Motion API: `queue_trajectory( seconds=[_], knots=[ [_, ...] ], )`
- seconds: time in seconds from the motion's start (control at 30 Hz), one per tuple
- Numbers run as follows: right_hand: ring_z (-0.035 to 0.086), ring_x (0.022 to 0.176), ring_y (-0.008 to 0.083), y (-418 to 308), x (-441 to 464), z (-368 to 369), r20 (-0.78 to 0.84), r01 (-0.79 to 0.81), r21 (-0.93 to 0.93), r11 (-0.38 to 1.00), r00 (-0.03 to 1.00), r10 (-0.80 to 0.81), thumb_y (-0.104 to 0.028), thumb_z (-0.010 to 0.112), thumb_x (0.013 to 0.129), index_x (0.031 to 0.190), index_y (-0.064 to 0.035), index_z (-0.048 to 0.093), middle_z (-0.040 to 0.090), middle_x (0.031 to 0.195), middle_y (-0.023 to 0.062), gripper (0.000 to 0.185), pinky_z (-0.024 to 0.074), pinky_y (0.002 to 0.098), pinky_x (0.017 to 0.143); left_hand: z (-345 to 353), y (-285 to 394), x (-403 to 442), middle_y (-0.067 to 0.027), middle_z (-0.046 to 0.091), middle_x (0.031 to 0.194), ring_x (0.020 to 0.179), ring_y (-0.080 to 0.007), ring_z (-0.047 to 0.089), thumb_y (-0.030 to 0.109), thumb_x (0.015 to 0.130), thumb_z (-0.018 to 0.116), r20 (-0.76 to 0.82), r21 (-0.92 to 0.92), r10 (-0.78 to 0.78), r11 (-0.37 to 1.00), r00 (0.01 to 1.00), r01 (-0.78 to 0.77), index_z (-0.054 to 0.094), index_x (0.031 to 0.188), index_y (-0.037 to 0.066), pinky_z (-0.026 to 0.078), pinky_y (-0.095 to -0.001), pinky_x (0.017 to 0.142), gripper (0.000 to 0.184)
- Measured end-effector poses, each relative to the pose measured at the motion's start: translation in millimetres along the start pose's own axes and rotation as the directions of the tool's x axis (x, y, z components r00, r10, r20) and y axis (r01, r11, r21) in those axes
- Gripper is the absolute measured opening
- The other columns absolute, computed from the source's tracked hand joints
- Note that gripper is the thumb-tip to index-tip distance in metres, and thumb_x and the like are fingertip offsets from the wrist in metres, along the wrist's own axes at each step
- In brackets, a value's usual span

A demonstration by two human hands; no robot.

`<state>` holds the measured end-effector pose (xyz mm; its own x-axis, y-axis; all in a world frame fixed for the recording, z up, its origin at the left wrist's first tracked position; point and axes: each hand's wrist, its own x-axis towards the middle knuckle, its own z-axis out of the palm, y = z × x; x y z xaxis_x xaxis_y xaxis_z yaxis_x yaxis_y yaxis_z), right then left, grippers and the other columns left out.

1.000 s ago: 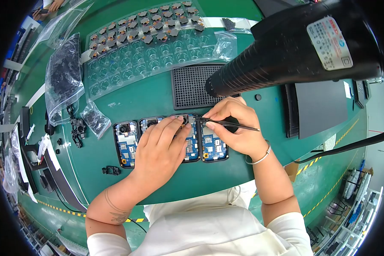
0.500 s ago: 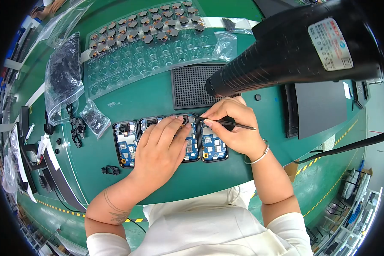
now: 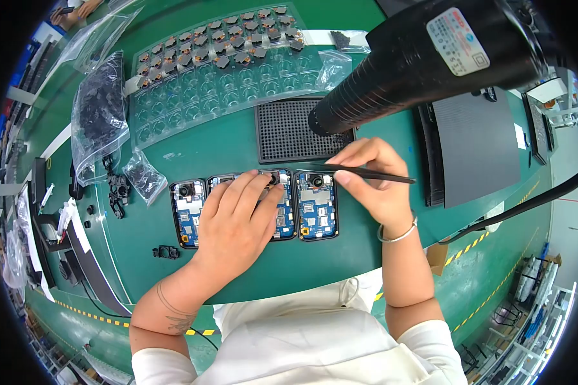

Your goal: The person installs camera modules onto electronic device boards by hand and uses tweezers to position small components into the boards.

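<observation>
Several opened phones with blue circuit boards stand in a row; the leftmost phone (image 3: 189, 224) and the rightmost phone (image 3: 318, 212) show most of their boards. My left hand (image 3: 237, 215) lies over the middle ones, fingers stretched out and hiding much of them. Its index fingertip and thumb rest beside a black camera module (image 3: 274, 178) at the top of a middle phone (image 3: 288, 215). In my right hand (image 3: 376, 183), black tweezers (image 3: 385, 175) are pinched, tips pointing left just above the rightmost phone.
Behind the phones lie a black perforated pad (image 3: 286, 131) and a large black nozzle (image 3: 366, 90). A clear tray (image 3: 218, 90) holds small parts. Bags of black parts (image 3: 96, 122) lie left, dark sheets (image 3: 475, 151) right. Another person's hands (image 3: 77, 13) show at top left.
My right hand has moved right with the tweezers, whose tips are now away from the middle phone's camera. The nozzle appears shifted left. My left hand stays almost in place.
</observation>
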<state>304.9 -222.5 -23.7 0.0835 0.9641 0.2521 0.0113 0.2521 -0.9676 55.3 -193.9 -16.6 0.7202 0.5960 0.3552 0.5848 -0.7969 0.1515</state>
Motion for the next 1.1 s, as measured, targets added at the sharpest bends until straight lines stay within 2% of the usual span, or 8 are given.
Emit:
queue_trajectory(
  seconds=[0.17, 0.2, 0.33, 0.57, 0.67, 0.77, 0.9, 1.1],
  knots=[
    [0.066, 0.116, 0.0265, -22.0, 0.2, -23.7, -0.053, -0.164, 0.162, 0.973, 0.983, 0.175, 0.008, 0.063, 0.091, 0.113, 0.002, 0.06, 0.069, 0.119, 0.0193, 0.023, 0.0505, 0.0405, 0.105, -4.4, 6.3, 0.8, -0.0064, 0.063, 0.125, 0.118, -0.027, 0.059, 0.014, 0.079, 0.074, -0.071, 0.026, 0.002, 1.0, 0.997, -0.001, 0.07, 0.109, 0.012, 0.044, -0.043, 0.097, 0.03],
    [0.066, 0.115, 0.026, -29.1, 3.3, -25.6, -0.072, -0.151, 0.111, 0.982, 0.985, 0.159, 0.007, 0.062, 0.093, 0.117, 0.0048, 0.064, 0.068, 0.121, 0.0201, 0.024, 0.0512, 0.0388, 0.105, -5.6, 8.6, 0.6, -0.0056, 0.064, 0.124, 0.117, -0.0259, 0.06, 0.014, 0.079, 0.074, -0.083, 0.047, 0.025, 0.999, 0.996, -0.022, 0.07, 0.108, 0.012, 0.044, -0.0423, 0.096, 0.029],
    [0.069, 0.108, 0.0209, -31.3, 7.1, -38.7, -0.25, -0.164, -0.028, 0.986, 0.956, 0.152, 0.005, 0.069, 0.091, 0.102, 0.0044, 0.07, 0.072, 0.115, 0.0167, 0.011, 0.0546, 0.0313, 0.098, -11.0, 22.3, 2.1, -0.0031, 0.066, 0.12, 0.114, -0.0214, 0.062, 0.015, 0.078, 0.073, -0.075, 0.09, 0.12, 0.99, 0.99, -0.113, 0.071, 0.104, 0.013, 0.044, -0.0404, 0.095, 0.025],
    [0.07, 0.101, 0.0157, -16.1, 18.9, -52.2, -0.359, -0.174, -0.158, 0.972, 0.927, 0.108, 0.004, 0.073, 0.087, 0.095, 0.0014, 0.066, 0.074, 0.104, 0.0104, 0.011, 0.0536, 0.026, 0.091, -11.1, 60.0, 18.3, -0.0015, 0.067, 0.112, 0.101, -0.016, 0.064, 0.019, 0.078, 0.073, -0.087, 0.028, 0.229, 0.973, 0.97, -0.227, 0.069, 0.096, 0.014, 0.043, -0.0385, 0.094, 0.019],
    [0.07, 0.099, 0.0156, -26.5, 13.9, -50.1, -0.135, -0.128, -0.172, 0.977, 0.985, 0.106, 0.004, 0.075, 0.084, 0.09, -0.0006, 0.063, 0.072, 0.099, 0.0088, 0.014, 0.0554, 0.0289, 0.089, -7.8, 72.9, 14.8, -0.001, 0.067, 0.112, 0.094, -0.0139, 0.062, 0.022, 0.079, 0.072, -0.044, -0.035, 0.276, 0.96, 0.96, -0.278, 0.068, 0.095, 0.015, 0.042, -0.0365, 0.092, 0.018],
    [0.07, 0.091, 0.0159, -25.4, 5.8, -50.3, 0.121, -0.065, -0.169, 0.983, 0.989, 0.087, 0.005, 0.077, 0.081, 0.087, -0.0017, 0.063, 0.071, 0.093, 0.0079, 0.017, 0.0566, 0.0304, 0.085, 8.0, 74.6, 12.2, -0.0014, 0.067, 0.116, 0.094, -0.0135, 0.062, 0.023, 0.079, 0.072, -0.071, 0.083, 0.23, 0.971, 0.971, -0.224, 0.068, 0.095, 0.015, 0.042, -0.0364, 0.088, 0.019],
    [0.07, 0.089, 0.0156, -7.0, -2.7, -45.8, 0.155, -0.136, -0.197, 0.971, 0.974, 0.167, 0.004, 0.078, 0.08, 0.086, -0.0016, 0.062, 0.071, 0.091, 0.0078, 0.018, 0.0562, 0.0286, 0.083, 13.8, 64.1, 12.7, -0.0021, 0.067, 0.123, 0.098, -0.017, 0.061, 0.026, 0.08, 0.072, -0.089, 0.12, 0.092, 0.99, 0.992, -0.081, 0.068, 0.1, 0.013, 0.041, -0.0358, 0.084, 0.024],
    [0.067, 0.088, 0.0157, 0.6, -3.3, -38.8, 0.168, -0.202, -0.134, 0.97, 0.96, 0.223, 0.005, 0.076, 0.082, 0.086, -0.0024, 0.059, 0.068, 0.09, 0.0097, 0.019, 0.0535, 0.027, 0.078, 18.2, 57.2, 13.3, -0.0017, 0.06, 0.132, 0.112, -0.0195, 0.056, 0.027, 0.082, 0.071, -0.063, 0.163, -0.024, 0.986, 0.998, 0.034, 0.067, 0.126, 0.009, 0.041, -0.0359, 0.086, 0.047]
  ],
)
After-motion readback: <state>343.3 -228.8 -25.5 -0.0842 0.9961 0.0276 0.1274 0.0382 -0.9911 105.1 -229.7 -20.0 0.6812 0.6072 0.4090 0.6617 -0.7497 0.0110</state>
